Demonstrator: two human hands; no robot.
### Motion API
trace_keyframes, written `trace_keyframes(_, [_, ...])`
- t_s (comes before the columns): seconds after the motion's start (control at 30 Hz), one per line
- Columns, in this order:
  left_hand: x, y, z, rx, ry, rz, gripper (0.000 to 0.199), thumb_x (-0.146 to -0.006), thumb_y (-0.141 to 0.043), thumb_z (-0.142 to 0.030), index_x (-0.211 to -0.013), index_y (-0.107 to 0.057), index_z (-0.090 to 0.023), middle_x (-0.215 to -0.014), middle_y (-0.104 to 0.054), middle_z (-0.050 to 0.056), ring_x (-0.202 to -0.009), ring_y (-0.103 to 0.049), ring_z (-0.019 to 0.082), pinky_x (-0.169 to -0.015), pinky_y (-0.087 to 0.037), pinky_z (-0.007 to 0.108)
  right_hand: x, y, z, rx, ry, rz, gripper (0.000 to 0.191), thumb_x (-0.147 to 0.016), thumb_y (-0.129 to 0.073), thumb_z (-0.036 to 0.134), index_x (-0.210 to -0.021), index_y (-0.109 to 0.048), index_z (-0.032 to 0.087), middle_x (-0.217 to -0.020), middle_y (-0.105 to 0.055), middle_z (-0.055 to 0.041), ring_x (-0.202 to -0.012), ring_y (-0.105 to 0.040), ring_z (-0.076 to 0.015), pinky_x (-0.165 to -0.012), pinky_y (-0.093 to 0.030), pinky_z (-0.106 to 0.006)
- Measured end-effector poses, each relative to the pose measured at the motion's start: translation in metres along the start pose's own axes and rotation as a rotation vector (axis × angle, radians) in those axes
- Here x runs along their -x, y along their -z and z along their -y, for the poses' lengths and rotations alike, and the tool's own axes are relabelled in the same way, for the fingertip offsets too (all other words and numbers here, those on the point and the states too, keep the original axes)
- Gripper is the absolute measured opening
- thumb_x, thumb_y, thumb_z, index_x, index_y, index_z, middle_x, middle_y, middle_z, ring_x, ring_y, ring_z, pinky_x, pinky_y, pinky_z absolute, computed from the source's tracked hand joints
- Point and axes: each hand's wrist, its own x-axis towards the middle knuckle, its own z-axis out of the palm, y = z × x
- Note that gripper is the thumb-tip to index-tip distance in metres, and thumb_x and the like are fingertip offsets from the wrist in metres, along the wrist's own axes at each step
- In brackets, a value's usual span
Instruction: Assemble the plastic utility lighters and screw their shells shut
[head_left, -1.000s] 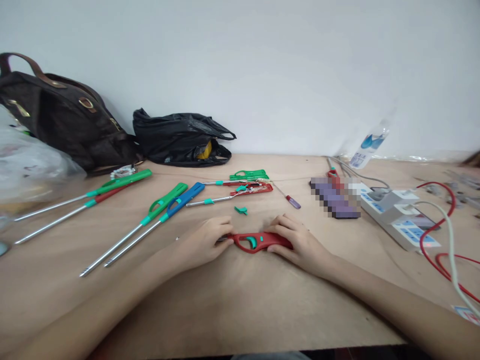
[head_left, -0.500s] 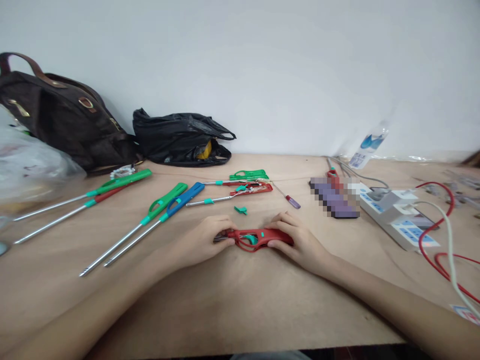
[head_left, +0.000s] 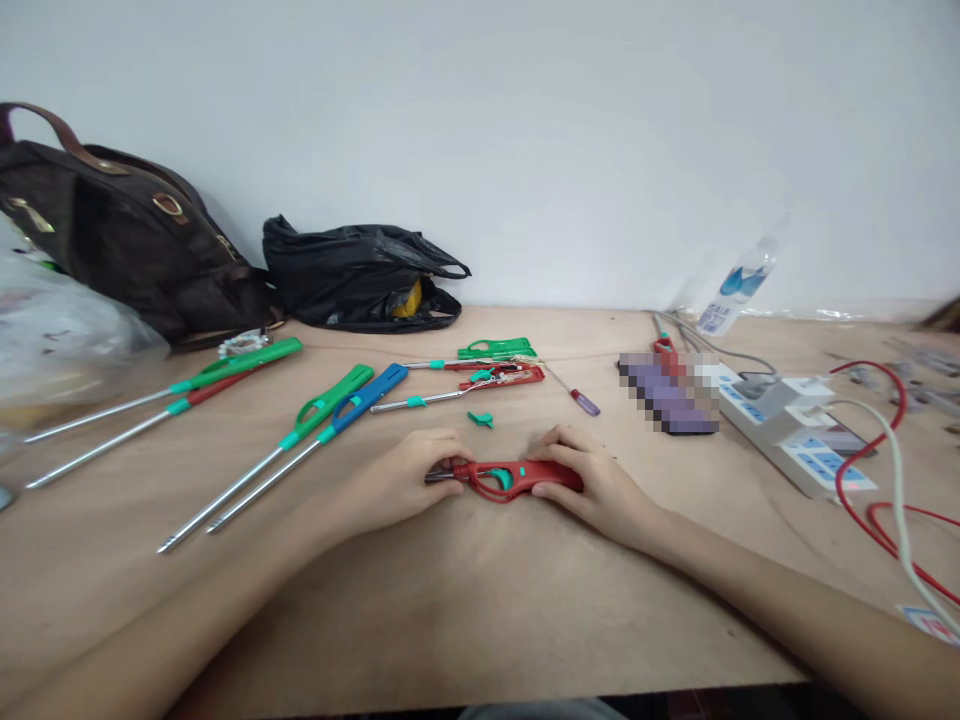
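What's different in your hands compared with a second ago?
The red lighter has turned slightly and shifted a little away from you; more of its collar now shows by the left hand. Nothing was picked up or let go: the left hand and right hand both keep hold of it. The loose teal piece, screwdriver and other lighters stayed put.

Both forearms angled inward (elbows wide), left hand (head_left: 409,480) and right hand (head_left: 589,480) curled.
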Motion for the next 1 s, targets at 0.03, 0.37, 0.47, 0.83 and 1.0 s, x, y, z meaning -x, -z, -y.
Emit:
trace_keyframes(0.03, [0.0, 0.0, 0.0, -0.004, 0.002, 0.003, 0.017, -0.086, -0.058, -0.025, -0.099, -0.066, -0.018, -0.094, -0.066, 0.004, -0.085, -0.061, 0.019, -0.073, -0.047, 0.029, 0.0, 0.0, 0.0, -0.006, 0.0, 0.001, 0.022, -0.091, -0.06, 0.03, -0.111, -0.063, 0.02, -0.109, -0.059, -0.0098, -0.103, -0.058, -0.0233, -0.093, -0.05, -0.043])
trace_keyframes(0.37, [0.0, -0.001, 0.0, 0.013, 0.007, 0.002, 0.018, -0.085, -0.058, -0.024, -0.1, -0.066, -0.017, -0.094, -0.066, 0.004, -0.084, -0.061, 0.019, -0.073, -0.048, 0.029, 0.001, -0.001, -0.001, 0.018, 0.011, 0.013, 0.022, -0.089, -0.063, 0.028, -0.11, -0.064, 0.018, -0.108, -0.06, -0.0101, -0.103, -0.058, -0.0234, -0.093, -0.05, -0.043])
trace_keyframes(0.47, [0.0, 0.0, -0.001, 0.008, 0.027, 0.016, 0.019, -0.085, -0.058, -0.025, -0.1, -0.066, -0.017, -0.094, -0.066, 0.004, -0.085, -0.061, 0.019, -0.075, -0.048, 0.029, 0.001, -0.003, -0.004, 0.033, 0.009, 0.015, 0.023, -0.089, -0.064, 0.029, -0.109, -0.064, 0.018, -0.107, -0.06, -0.0102, -0.102, -0.058, -0.0236, -0.092, -0.05, -0.042])
trace_keyframes(0.83, [-0.001, -0.006, -0.001, -0.049, -0.017, -0.024, 0.021, -0.091, -0.047, -0.021, -0.087, -0.067, -0.016, -0.087, -0.06, 0.004, -0.076, -0.057, 0.015, -0.069, -0.044, 0.025, 0.002, -0.004, -0.004, 0.038, -0.012, 0.016, 0.024, -0.088, -0.066, 0.027, -0.109, -0.065, 0.016, -0.11, -0.06, -0.011, -0.104, -0.056, -0.024, -0.094, -0.048, -0.043])
trace_keyframes(1.0, [-0.001, -0.011, 0.0, -0.06, 0.005, -0.055, 0.019, -0.09, -0.048, -0.019, -0.086, -0.066, -0.016, -0.087, -0.059, 0.003, -0.077, -0.057, 0.015, -0.069, -0.043, 0.025, 0.001, -0.002, -0.004, 0.002, -0.019, 0.034, 0.026, -0.087, -0.067, 0.03, -0.109, -0.066, 0.015, -0.108, -0.06, -0.0105, -0.103, -0.054, -0.0236, -0.093, -0.046, -0.042])
